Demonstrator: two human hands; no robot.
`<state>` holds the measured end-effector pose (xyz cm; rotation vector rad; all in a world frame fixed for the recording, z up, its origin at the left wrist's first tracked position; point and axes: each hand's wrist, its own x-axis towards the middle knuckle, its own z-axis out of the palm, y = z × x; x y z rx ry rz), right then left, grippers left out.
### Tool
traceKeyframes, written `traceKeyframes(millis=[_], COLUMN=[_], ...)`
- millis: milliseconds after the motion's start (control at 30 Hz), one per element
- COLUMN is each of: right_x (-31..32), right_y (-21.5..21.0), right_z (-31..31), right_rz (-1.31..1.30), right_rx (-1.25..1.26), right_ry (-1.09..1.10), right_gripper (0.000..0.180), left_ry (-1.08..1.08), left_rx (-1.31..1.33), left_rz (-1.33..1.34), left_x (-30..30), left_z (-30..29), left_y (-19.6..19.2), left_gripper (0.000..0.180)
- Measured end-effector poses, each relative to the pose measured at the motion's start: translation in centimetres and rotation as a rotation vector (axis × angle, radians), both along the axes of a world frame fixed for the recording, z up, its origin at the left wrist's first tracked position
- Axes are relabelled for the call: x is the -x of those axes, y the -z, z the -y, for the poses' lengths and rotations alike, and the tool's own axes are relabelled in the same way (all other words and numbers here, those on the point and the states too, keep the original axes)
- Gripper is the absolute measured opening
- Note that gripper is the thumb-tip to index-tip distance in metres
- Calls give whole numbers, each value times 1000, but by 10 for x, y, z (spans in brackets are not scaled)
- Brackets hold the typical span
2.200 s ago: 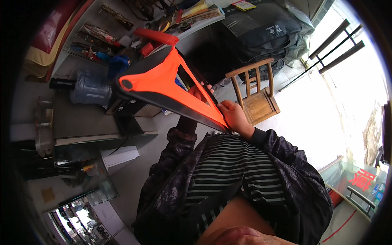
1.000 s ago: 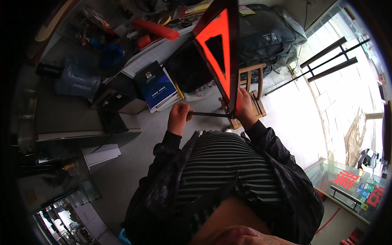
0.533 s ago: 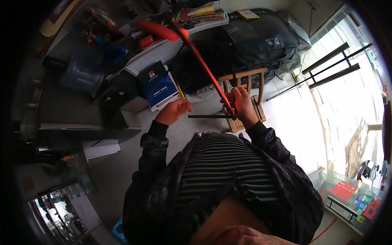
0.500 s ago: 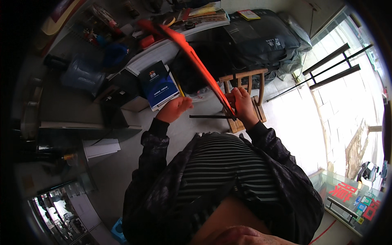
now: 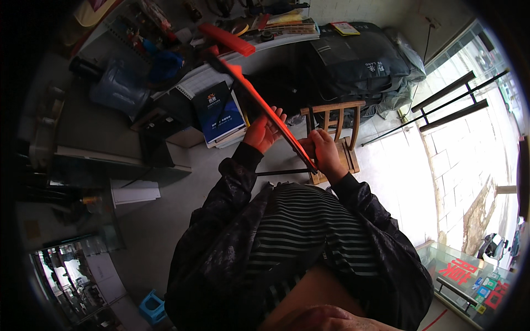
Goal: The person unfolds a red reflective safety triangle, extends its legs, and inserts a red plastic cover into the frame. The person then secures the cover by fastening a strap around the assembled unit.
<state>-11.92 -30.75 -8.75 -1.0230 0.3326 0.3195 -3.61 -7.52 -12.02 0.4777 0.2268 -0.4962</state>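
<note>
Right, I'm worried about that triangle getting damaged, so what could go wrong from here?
The left hand looks open against the orange-and-black triangle, while the right hand holds near its lower end, so the upper part might swing. The thin black bar juts out leftward and could snag on the jacket or bend.

Orange frame (image 5: 259, 98) bars the gap between left hand (image 5: 261, 134) and right hand (image 5: 324, 151); wooden chair (image 5: 349, 155) obstructs beyond; floor (image 5: 206, 166) leftward permits passage.
</note>
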Motion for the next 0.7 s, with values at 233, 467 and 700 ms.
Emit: traceKeyframes(millis=[233, 467, 700], right_x=[1, -1, 3], right_y=[9, 15, 16], right_z=[16, 25, 27], right_rz=[36, 20, 9], right_rx=[18, -67, -150], right_ry=[219, 338, 269], right_gripper=[30, 27, 26], left_ry=[-61, -86, -88], left_rx=[-33, 27, -14], left_rz=[-47, -54, 0], left_x=[3, 7, 15], left_z=[-4, -9, -10], left_y=[8, 15, 7], left_gripper=[25, 24, 29])
